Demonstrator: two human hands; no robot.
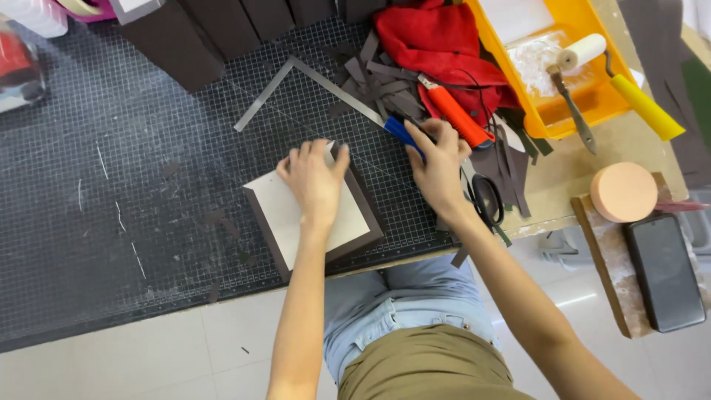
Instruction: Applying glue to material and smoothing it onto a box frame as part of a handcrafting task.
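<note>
Head view, looking down on a dark gridded cutting mat (pixel 111 222) that covers most of the left and centre of the frame. The left hand (pixel 315 178) lies flat at centre frame, fingers spread and released, pressing on the upper part of a white board with dark brown edging (pixel 285 222) that sits on the mat just below centre. The right hand (pixel 437 167), just right of the left hand, is clenched around a blue-handled tool (pixel 402 133); only the handle end shows above the fingers, and its working tip cannot be made out. A metal square ruler (pixel 296 78) lies on the mat above the hands, its corner pointing toward the top of the frame. To the upper right of the ruler is a heap of dark paper strips (pixel 378 89), with a red cloth (pixel 437 41) and an orange-handled cutter (pixel 455 115) beside it. Black scissors (pixel 487 198) lie touching the right wrist area. In the upper right, a yellow tray (pixel 578 104) holds a paint roller with a yellow handle (pixel 629 89) and a scraper (pixel 574 111). At the right edge, a round peach-coloured sponge (pixel 623 192) and a dark phone (pixel 665 270) rest on a wooden plank (pixel 603 259). Dark boxes (pixel 200 30) stand along the top of the frame.
</note>
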